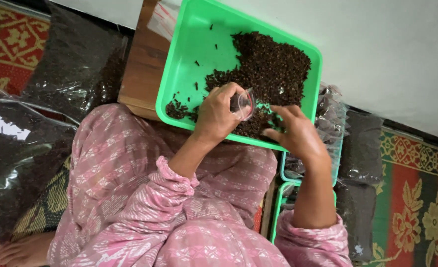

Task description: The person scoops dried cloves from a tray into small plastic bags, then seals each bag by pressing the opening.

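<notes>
1. The pink patterned sleeves (169,217) are lying nearest the camera, at six o'clock.
2. The green tray (189,59) is resting at twelve o'clock, carrying a heap of dark cloves (273,64).
3. The right hand (298,133) is spreading its fingers over the cloves at the tray's near edge.
4. The left hand (216,116) is pinching a small clear bag (243,103) just above the cloves, at the tray's six o'clock.

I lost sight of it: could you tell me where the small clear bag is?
In the head view, the small clear bag is pinched in the left hand, over the green tray's near edge.
</notes>
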